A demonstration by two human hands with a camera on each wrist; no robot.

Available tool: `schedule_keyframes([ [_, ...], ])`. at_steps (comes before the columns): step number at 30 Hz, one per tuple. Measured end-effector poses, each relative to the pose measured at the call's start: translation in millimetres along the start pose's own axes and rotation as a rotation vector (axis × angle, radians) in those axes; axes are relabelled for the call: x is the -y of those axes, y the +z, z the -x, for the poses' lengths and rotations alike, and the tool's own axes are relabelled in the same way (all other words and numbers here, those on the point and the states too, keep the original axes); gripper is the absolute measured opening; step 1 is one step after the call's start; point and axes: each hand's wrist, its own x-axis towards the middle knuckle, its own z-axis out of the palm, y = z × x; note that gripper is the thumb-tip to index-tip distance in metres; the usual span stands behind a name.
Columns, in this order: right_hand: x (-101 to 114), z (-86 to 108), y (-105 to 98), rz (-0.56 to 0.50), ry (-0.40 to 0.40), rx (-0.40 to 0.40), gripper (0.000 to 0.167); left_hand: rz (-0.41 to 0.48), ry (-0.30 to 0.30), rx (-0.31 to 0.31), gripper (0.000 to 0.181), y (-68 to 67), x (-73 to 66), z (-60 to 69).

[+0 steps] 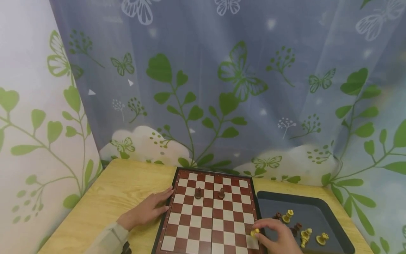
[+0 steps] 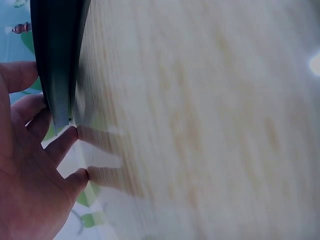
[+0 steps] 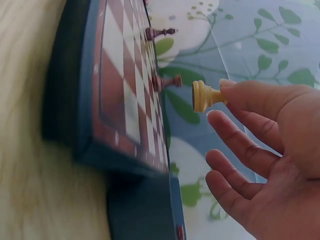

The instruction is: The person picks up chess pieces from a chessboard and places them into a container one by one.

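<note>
A red-and-white chessboard [image 1: 202,223] with a dark border lies on the table. My left hand [image 1: 147,208] touches its left edge with the fingers extended; in the left wrist view the fingertips [image 2: 70,134] meet the dark side of the board. Over the board's right side, my right hand [image 1: 279,235] pinches a yellow chess piece [image 3: 201,96] between thumb and fingers, its base showing and its top covered. In the right wrist view that piece is held off the board. Two dark chess pieces, one [image 1: 198,193] left and one [image 1: 221,193] right of the fold, stand toward the far side.
A dark tray [image 1: 304,201] sits right of the board, holding several yellow and dark chess pieces, among them a yellow one [image 1: 287,216] standing and another [image 1: 306,237] lying down. Bare wooden table [image 1: 104,190] extends on the left. A patterned curtain [image 1: 196,88] hangs behind.
</note>
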Motion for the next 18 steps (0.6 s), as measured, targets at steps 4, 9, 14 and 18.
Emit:
schedule_keyframes([
  [4, -9.0, 9.6, -6.2, 0.019, 0.057, -0.057, 0.025, 0.009, -0.013, 0.004, 0.058, -0.3, -1.1, 1.0],
  [9, -16.4, 18.1, -13.5, 0.018, 0.169, -0.126, 0.024, 0.003, -0.011, 0.001, 0.058, 0.8, 0.1, 1.7],
  [14, -22.1, 23.9, -20.3, 0.028, 0.250, -0.193, 0.025, 0.007, -0.014, 0.007, 0.059, 1.4, 0.3, -0.8],
  [18, -32.7, 26.5, -28.8, 0.067, 0.270, -0.223, 0.028, 0.015, -0.036, 0.008, 0.060, 1.9, -1.7, 1.1],
])
